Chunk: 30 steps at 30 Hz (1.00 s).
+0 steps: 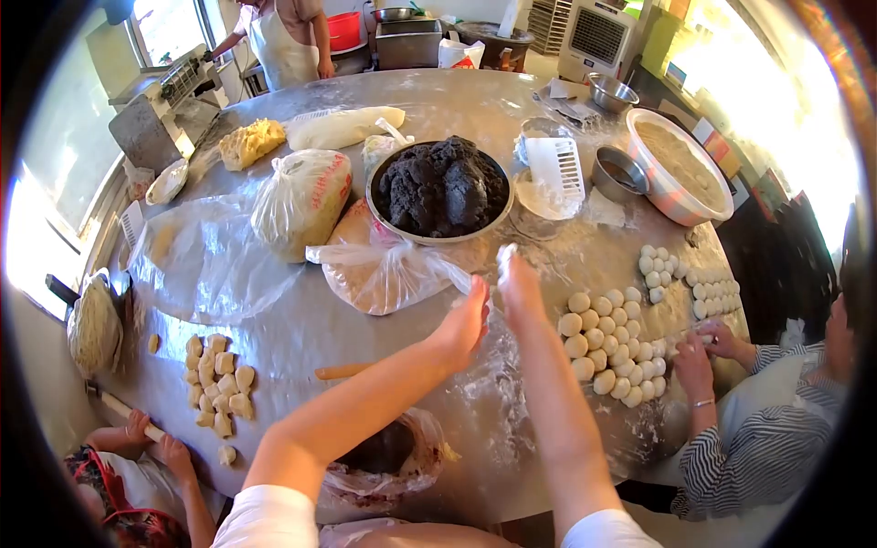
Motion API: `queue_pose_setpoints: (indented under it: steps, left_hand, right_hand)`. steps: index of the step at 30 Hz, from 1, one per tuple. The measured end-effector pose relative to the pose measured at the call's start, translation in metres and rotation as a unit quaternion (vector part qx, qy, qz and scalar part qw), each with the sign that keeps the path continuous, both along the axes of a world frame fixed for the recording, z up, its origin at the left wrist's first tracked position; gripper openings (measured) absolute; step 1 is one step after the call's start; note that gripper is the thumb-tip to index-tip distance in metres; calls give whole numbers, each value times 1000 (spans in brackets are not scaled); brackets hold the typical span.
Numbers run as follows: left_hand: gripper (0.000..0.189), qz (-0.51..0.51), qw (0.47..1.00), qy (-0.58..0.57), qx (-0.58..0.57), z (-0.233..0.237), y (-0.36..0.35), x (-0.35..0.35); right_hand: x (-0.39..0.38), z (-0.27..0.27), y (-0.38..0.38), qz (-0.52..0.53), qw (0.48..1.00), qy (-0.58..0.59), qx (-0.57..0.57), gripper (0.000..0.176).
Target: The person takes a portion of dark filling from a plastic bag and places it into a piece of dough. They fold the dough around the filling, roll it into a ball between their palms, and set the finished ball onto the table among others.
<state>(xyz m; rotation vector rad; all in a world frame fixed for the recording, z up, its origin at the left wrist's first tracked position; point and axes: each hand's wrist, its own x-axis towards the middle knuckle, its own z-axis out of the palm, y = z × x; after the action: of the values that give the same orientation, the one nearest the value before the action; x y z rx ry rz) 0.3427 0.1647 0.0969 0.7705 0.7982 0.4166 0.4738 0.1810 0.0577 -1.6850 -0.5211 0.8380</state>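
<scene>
My left hand [466, 320] is held over the middle of the table, seen edge-on, its fingers stretched out and nothing visible in it. A small gap away, my right hand [519, 290] points forward with straight fingers, whitened at the tips as if by flour. Just beyond them stands a round bowl [440, 240] heaped with black paste [434, 187]. A knotted clear plastic bag [384, 274] lies beside my left hand, its twisted end reaching behind the fingers. Beneath my left forearm a wooden stick [343, 372] is partly hidden, near a plastic-lined container [384, 470] of dark filling.
Dough balls [607, 342] lie in rows at right, where a co-worker's hands [699, 361] work. Cut dough pieces [219, 384] sit at left, near another person's hands [155, 438] on a rolling pin. A flour tub [681, 169] and white scoop [555, 173] stand farther back.
</scene>
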Motion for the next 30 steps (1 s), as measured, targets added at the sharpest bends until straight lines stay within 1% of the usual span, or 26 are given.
queue_pose_setpoints:
  steps: [2, 3, 5, 8, 9, 10, 11, 12, 13, 14, 16, 17, 18, 19, 20, 21, 22, 23, 24, 25, 26, 27, 28, 29, 30]
  left_hand:
    - [76, 12, 992, -54, -113, -15, -3, 24]
    - [77, 10, 994, -24, -108, -21, -4, 27]
    - [80, 9, 995, 36, -94, -25, -5, 29]
    - [80, 16, 985, 44, -163, -11, 6, 14]
    - [81, 14, 992, -7, -128, -30, 2, 16]
    - [75, 16, 1000, -14, 15, -19, -18, 13]
    - [70, 60, 978, 69, 189, -42, -34, 26]
    - [66, 106, 916, 147, 357, -61, -41, 37]
    - [60, 59, 899, 153, 407, -55, -37, 28]
    - [57, 41, 877, 167, 448, -46, -31, 18]
    - [52, 5, 831, 194, 521, -27, -15, 0]
    - [47, 34, 801, 159, 576, -59, 13, 2]
    - [45, 69, 871, 108, 474, -63, 20, 0]
    - [47, 47, 933, 90, 345, -61, 30, -6]
    - [50, 25, 975, 68, 209, -60, 41, -14]
    - [51, 8, 993, -9, 119, -43, 40, -23]
    - [52, -12, 996, -83, 27, -13, 29, -35]
    - [54, -32, 985, -156, -66, 2, 21, -41]
    - [57, -60, 982, -167, -64, 2, 18, -42]
    - [60, -86, 978, -180, -61, 1, 14, -42]
    - [64, -110, 973, -195, -57, 1, 11, -42]
    - [51, -94, 975, -198, -41, 2, 7, -43]
    - [48, -84, 987, -137, -8, 2, 4, -44]
    - [46, -75, 994, -73, 25, 2, 3, -44]
    - [44, -68, 996, -9, 58, 3, 1, -46]
  right_hand:
    - [-36, 0, -34, 55, 995, 87, 14, 51]
    - [-45, 2, -49, 34, 984, 172, 35, 53]
    - [-60, 5, -68, -5, 938, 336, 78, 57]
    - [-83, -2, -81, 67, 942, 295, 147, 66]
    - [-80, 7, -77, 35, 933, 332, 130, 51]
    - [-71, 11, -72, 13, 926, 355, 127, 54]
    - [-56, 11, -68, -9, 918, 377, 123, 57]
    - [-43, 5, -63, -27, 909, 398, 119, 60]
    - [-32, -41, -51, 41, 877, 445, 176, 50]
    - [-40, -30, -53, 54, 866, 455, 200, 49]
    - [-68, 20, -72, 77, 844, 473, 241, 46]
    - [-77, 37, -82, 82, 833, 501, 219, 42]
    - [-80, 35, -86, 113, 843, 480, 215, 44]
    - [-81, 34, -89, 145, 851, 457, 212, 46]
    - [-81, 34, -91, 177, 858, 433, 211, 49]
    - [-82, 46, -93, 141, 876, 419, 192, 42]
    - [-79, 40, -90, 132, 871, 434, 189, 37]
    - [-75, 29, -87, 121, 865, 449, 186, 34]
    - [-75, 31, -83, 111, 860, 463, 185, 31]
    - [-80, 36, -81, 134, 808, 540, 197, 29]
    - [-85, 35, -80, 104, 795, 564, 198, 29]
    - [-89, 34, -79, 76, 781, 587, 197, 29]
    - [-96, 32, -78, 46, 766, 611, 194, 29]
    - [-111, 28, -80, -34, 803, 564, 190, 24]
    - [-111, 7, -79, 17, 808, 551, 208, 22]
